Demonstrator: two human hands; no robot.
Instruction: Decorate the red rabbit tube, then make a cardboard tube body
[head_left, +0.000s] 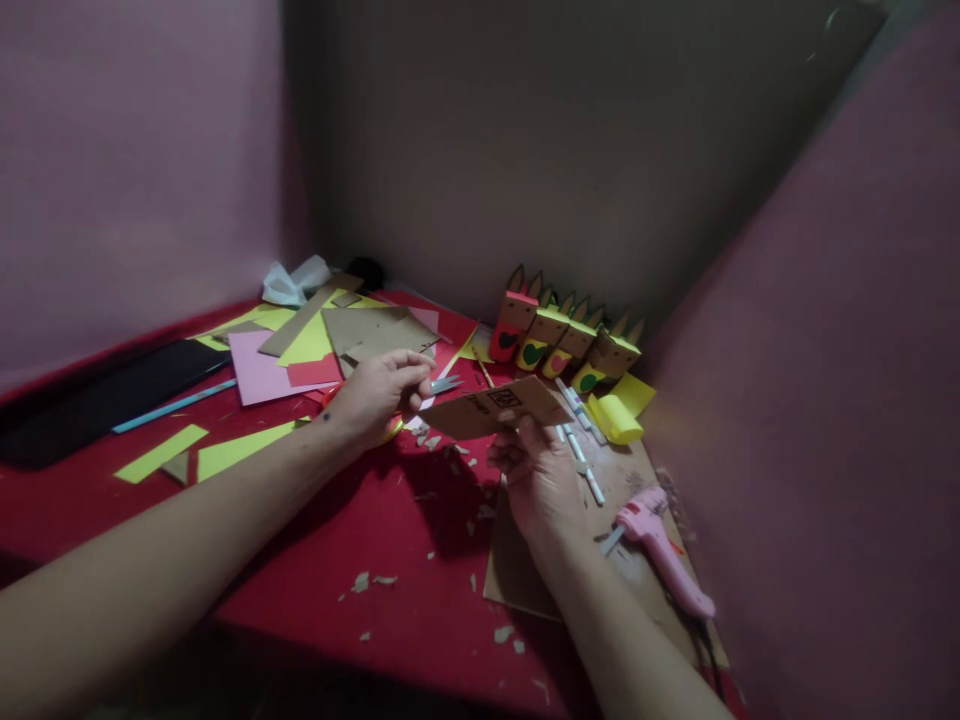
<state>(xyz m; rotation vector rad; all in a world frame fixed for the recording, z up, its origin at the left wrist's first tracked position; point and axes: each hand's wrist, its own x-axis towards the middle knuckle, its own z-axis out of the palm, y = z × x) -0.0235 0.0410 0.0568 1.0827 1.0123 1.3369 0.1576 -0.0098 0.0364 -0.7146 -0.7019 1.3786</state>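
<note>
My left hand (386,392) is closed round what looks like a pair of scissors (445,384). The short metal blades stick out past the fingers towards the cardboard, and the handles are mostly hidden by the hand. Pinched in my right hand (541,470) is a flat piece of brown cardboard (465,412) with dark printed marks. It is held tilted above the red tabletop (390,570), its left corner close to the blades. Below my right wrist lies a larger cardboard sheet (514,570).
Several box figures with pointed ears (577,335) stand along the back. At right are white markers (585,465), a yellow paper roll (616,418) and a pink glue gun (664,550). Pink paper (259,370), a blue stick (176,405) and a black object (112,400) lie left.
</note>
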